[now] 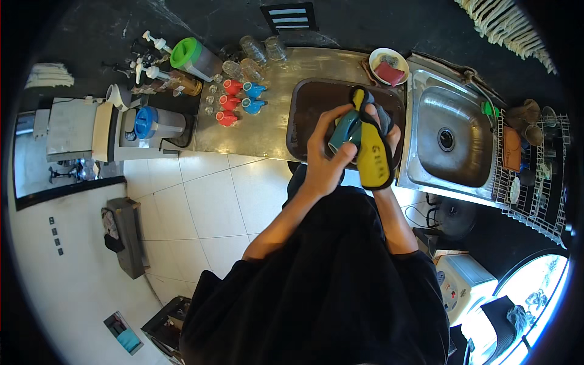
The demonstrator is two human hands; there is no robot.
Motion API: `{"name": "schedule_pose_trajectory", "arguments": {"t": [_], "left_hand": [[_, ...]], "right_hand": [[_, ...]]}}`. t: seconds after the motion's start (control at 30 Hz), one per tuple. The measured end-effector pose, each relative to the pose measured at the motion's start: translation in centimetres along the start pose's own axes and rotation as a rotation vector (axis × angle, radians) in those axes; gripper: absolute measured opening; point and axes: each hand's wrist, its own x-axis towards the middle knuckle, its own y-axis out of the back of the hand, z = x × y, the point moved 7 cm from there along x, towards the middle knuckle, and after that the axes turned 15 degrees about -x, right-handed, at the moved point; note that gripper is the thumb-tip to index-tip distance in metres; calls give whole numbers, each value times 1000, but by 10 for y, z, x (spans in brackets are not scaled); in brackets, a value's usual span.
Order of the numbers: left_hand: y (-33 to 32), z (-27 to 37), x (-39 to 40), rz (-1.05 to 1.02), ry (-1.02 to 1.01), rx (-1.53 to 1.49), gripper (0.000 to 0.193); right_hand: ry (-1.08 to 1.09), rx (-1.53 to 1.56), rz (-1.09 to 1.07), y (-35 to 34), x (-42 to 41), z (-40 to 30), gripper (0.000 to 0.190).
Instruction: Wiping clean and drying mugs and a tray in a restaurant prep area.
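Note:
Above a brown tray on the steel counter, my left hand grips a dark teal cup by its side, thumb on the near face. My right hand holds a yellow and grey cloth with black edging, which bears writing. Part of the cloth presses against the cup and one end hangs over my right wrist. The cloth hides most of my right fingers and the cup's far side.
Red cups and blue cups stand left of the tray, with clear glasses behind. A white bowl holds a sponge and a scourer. To the right are a steel sink and a wire dish rack with dishes.

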Motion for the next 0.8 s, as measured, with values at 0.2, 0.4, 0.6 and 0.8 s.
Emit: {"name": "schedule_pose_trajectory", "arguments": {"t": [0.2, 0.4, 0.6, 0.8], "left_hand": [[3, -23, -12, 375, 170, -292, 41], [1, -32, -11, 245, 421, -294, 37], [42, -30, 5, 256, 168, 221, 32], [66, -42, 5, 541, 87, -463, 39]], "right_hand": [[62, 52, -25, -20, -8, -1, 21], [432, -523, 22, 1, 12, 29, 22], [-287, 641, -81, -35, 20, 80, 37], [-187, 239, -352, -78, 28, 89, 37]]}}
